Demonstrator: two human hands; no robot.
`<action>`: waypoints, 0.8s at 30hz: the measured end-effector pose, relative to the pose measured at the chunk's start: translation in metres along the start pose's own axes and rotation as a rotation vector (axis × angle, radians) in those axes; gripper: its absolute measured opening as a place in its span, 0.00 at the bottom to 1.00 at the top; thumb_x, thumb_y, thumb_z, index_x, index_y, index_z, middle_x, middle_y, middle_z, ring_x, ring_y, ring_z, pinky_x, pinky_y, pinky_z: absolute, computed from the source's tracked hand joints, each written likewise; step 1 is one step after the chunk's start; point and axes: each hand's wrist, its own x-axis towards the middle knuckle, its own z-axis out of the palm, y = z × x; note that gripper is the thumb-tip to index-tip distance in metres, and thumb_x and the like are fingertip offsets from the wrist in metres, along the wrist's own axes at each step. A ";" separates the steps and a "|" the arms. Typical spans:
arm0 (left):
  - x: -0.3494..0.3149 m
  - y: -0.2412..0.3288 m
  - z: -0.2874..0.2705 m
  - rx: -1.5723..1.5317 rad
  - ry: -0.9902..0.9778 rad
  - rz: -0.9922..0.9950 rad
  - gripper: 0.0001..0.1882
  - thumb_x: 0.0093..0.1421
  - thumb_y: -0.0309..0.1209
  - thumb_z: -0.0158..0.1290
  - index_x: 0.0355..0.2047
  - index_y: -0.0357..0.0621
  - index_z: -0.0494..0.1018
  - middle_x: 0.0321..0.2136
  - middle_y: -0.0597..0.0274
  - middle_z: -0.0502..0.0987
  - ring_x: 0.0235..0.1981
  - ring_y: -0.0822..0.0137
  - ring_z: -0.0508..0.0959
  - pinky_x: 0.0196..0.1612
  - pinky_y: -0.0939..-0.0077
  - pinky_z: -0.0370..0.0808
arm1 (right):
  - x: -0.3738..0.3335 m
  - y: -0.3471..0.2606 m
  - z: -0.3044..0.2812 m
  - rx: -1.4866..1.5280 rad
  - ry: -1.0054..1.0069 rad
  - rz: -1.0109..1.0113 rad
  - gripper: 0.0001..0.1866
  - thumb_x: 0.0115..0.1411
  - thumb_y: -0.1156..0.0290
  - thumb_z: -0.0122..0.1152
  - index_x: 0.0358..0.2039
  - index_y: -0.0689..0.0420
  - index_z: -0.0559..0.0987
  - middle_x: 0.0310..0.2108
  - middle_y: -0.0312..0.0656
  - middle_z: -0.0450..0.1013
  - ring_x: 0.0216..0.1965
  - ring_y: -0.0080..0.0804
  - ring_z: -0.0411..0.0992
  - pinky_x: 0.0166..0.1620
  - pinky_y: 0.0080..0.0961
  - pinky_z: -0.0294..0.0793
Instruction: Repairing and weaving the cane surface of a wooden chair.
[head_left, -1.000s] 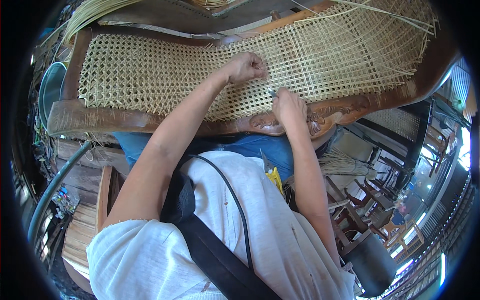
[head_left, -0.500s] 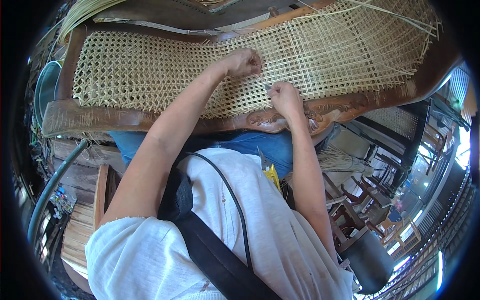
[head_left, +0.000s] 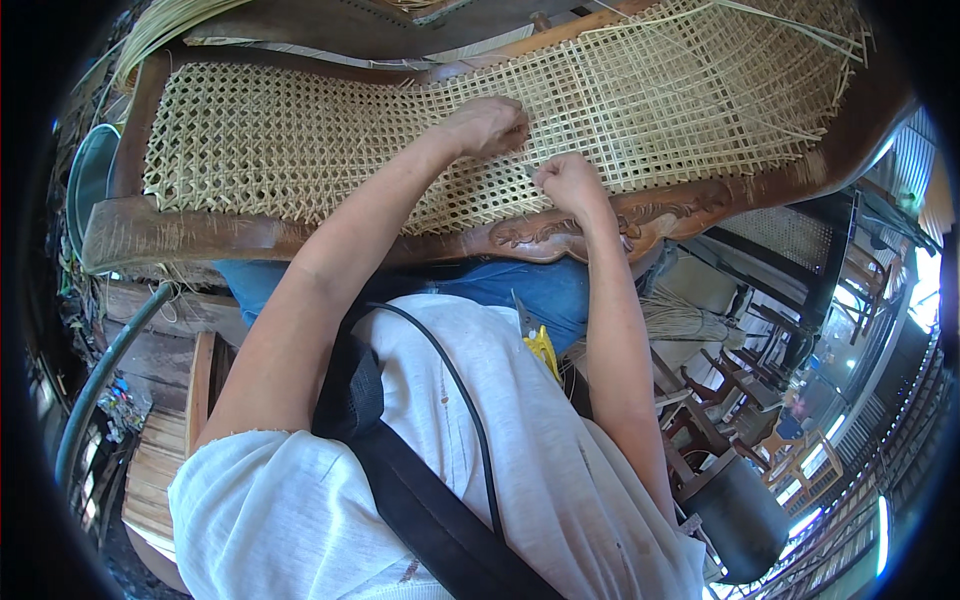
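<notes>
Though the cane panel (head_left: 300, 140), within a carved wooden frame (head_left: 200, 235) over the lap (head_left: 550, 292), looks closely woven at left, its open grid at right seems unfinished; left hand (head_left: 492, 128) curled mid-panel, contents unclear; right hand (head_left: 572, 184) near it, fingers pinching a small grey tool (head_left: 531, 171).

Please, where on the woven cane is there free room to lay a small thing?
The cane panel has bare room left of the left hand and forearm, bordered by the brown wooden frame, and right of the right hand, before the loose strands at upper right. The narrow gap between the hands is crowded.
</notes>
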 end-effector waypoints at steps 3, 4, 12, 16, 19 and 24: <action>0.001 0.002 0.003 -0.059 -0.033 -0.040 0.08 0.60 0.35 0.58 0.37 0.46 0.79 0.37 0.58 0.79 0.40 0.56 0.79 0.43 0.62 0.75 | -0.003 -0.007 -0.005 0.023 -0.034 0.004 0.13 0.55 0.63 0.64 0.35 0.58 0.85 0.36 0.54 0.80 0.40 0.47 0.80 0.48 0.40 0.76; 0.000 0.003 0.005 -0.114 -0.086 -0.030 0.09 0.60 0.36 0.57 0.36 0.46 0.78 0.36 0.58 0.80 0.39 0.56 0.79 0.43 0.62 0.75 | -0.007 -0.010 -0.007 0.016 -0.043 0.042 0.14 0.54 0.62 0.64 0.35 0.59 0.85 0.37 0.55 0.80 0.42 0.49 0.79 0.49 0.41 0.76; -0.006 0.009 0.010 -0.211 -0.052 -0.115 0.13 0.56 0.40 0.60 0.35 0.43 0.79 0.27 0.53 0.79 0.30 0.54 0.79 0.37 0.62 0.75 | -0.039 -0.036 0.004 -0.174 0.167 0.065 0.15 0.58 0.69 0.62 0.43 0.63 0.74 0.39 0.56 0.78 0.43 0.52 0.78 0.47 0.45 0.75; -0.007 0.016 0.005 -0.200 -0.058 -0.094 0.13 0.53 0.36 0.60 0.36 0.43 0.79 0.30 0.55 0.81 0.34 0.55 0.80 0.40 0.65 0.77 | -0.036 -0.028 0.022 -0.065 0.396 -0.074 0.11 0.55 0.76 0.59 0.39 0.61 0.75 0.37 0.55 0.78 0.39 0.52 0.78 0.45 0.45 0.75; -0.008 0.028 0.008 -0.152 -0.007 -0.010 0.12 0.55 0.33 0.60 0.38 0.42 0.80 0.34 0.55 0.81 0.38 0.57 0.81 0.44 0.67 0.77 | -0.060 0.001 0.003 0.090 0.408 -0.021 0.09 0.54 0.79 0.56 0.37 0.58 0.78 0.35 0.51 0.77 0.38 0.49 0.78 0.43 0.43 0.75; -0.006 0.046 0.019 -0.887 -0.154 -0.021 0.11 0.64 0.32 0.57 0.45 0.43 0.80 0.41 0.59 0.82 0.42 0.68 0.80 0.46 0.70 0.77 | -0.078 0.014 -0.019 0.302 0.404 -0.120 0.10 0.57 0.74 0.61 0.39 0.62 0.74 0.34 0.52 0.77 0.35 0.47 0.77 0.40 0.36 0.73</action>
